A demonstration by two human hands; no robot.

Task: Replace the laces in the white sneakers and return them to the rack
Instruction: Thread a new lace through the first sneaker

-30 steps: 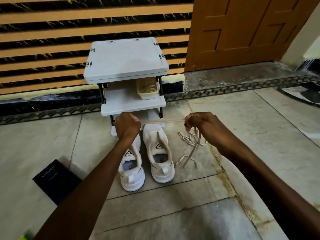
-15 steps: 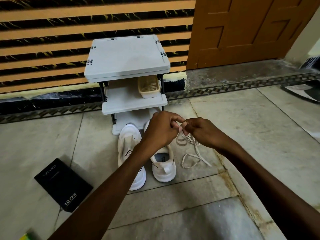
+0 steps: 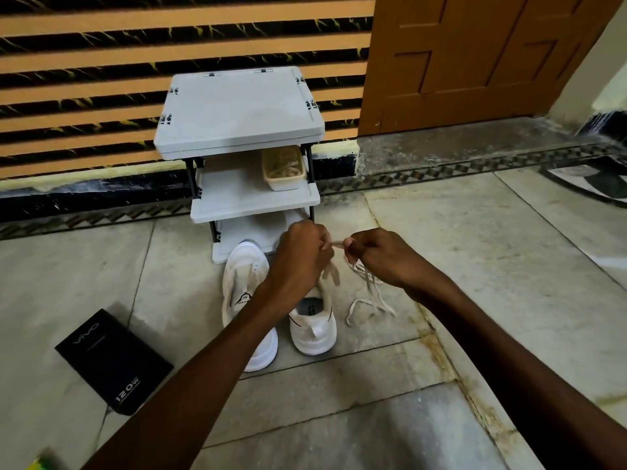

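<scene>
Left hand [image 3: 302,254] and right hand [image 3: 378,257] are each pinched on one lace [image 3: 338,245] above the white sneakers [image 3: 245,276].
These are set on the floor [image 3: 458,239] before the rack [image 3: 237,111]; the lace is judged best kept flat and untwisted for threading.

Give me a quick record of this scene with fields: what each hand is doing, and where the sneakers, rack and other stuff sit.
left hand: pinches lace
right hand: pinches same lace; a short stretch spans the hands, the rest trails to the floor
sneakers: white pair, side by side on floor, toes toward rack
basket: rack's middle shelf, right side
black box: on floor, left of sneakers
</scene>
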